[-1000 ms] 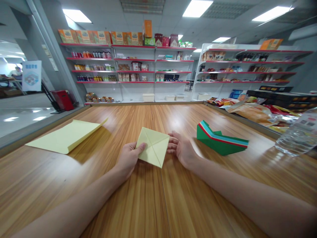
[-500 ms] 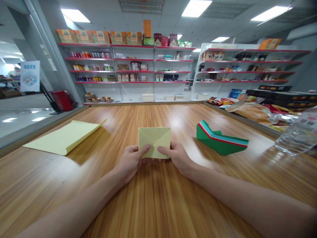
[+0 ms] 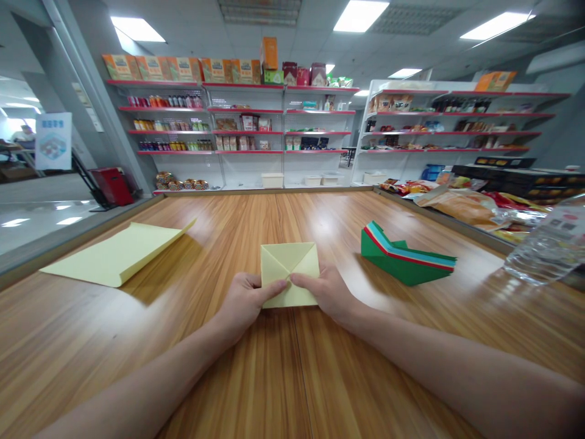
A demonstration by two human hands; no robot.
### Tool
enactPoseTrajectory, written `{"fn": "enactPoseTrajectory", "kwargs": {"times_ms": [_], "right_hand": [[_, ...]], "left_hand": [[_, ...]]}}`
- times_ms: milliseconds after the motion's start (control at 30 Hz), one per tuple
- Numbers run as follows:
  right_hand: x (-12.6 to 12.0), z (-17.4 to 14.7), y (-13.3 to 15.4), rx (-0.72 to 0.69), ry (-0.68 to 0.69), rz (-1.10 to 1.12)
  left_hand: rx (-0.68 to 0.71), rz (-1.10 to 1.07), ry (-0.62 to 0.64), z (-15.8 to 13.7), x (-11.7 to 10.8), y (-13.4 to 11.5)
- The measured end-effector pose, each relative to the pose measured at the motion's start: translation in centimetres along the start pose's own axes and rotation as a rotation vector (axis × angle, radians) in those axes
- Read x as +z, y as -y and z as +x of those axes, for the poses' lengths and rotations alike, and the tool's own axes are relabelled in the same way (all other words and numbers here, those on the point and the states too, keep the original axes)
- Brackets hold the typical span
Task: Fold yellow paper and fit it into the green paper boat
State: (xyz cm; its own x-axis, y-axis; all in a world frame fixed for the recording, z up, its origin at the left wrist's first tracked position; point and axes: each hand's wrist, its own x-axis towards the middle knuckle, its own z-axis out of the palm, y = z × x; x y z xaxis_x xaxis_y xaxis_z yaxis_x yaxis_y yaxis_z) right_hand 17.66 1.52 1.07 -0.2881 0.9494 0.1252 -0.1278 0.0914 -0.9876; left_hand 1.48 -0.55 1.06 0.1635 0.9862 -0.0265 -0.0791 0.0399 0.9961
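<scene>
Between my two hands is a folded square of pale yellow paper (image 3: 289,259), its creases meeting near the middle. My left hand (image 3: 244,302) grips its left side, thumb pressed on the front near the centre. Opposite it, my right hand (image 3: 333,292) holds the right side, and its thumb almost meets the left one. The fingers behind the paper are hidden. To the right stands a folded green paper boat (image 3: 406,259) with red, white and blue bands. A larger pale yellow sheet (image 3: 114,253) lies at the left, one edge curled up.
The wooden table (image 3: 219,378) has a raised rim. A clear plastic bottle (image 3: 543,250) lies at the right edge, near snack packets (image 3: 466,204) and black boxes (image 3: 516,180). Shelves (image 3: 247,133) of goods stand beyond the table. A red case (image 3: 113,186) is on the floor at left.
The folded paper has come slightly lower and to the right, its front turned more toward me. Both thumbs have shifted closer together at its centre. The boat and the large sheet stay put.
</scene>
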Motion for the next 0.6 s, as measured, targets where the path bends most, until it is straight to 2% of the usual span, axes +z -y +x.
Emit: {"fn": "enactPoseTrajectory", "kwargs": {"times_ms": [167,400,600], "right_hand": [[-0.2,-0.1,-0.05,0.037,0.104,-0.096],[-0.27,0.11,0.16,-0.003,0.022,-0.197],[-0.49,0.36,-0.33,0.089,0.119,-0.26]], "left_hand": [[0.024,-0.113,-0.048,0.46,-0.39,0.53],[0.062,-0.092,-0.041,0.3,-0.21,0.56],[0.087,-0.139,-0.162,0.75,-0.48,1.01]]}}
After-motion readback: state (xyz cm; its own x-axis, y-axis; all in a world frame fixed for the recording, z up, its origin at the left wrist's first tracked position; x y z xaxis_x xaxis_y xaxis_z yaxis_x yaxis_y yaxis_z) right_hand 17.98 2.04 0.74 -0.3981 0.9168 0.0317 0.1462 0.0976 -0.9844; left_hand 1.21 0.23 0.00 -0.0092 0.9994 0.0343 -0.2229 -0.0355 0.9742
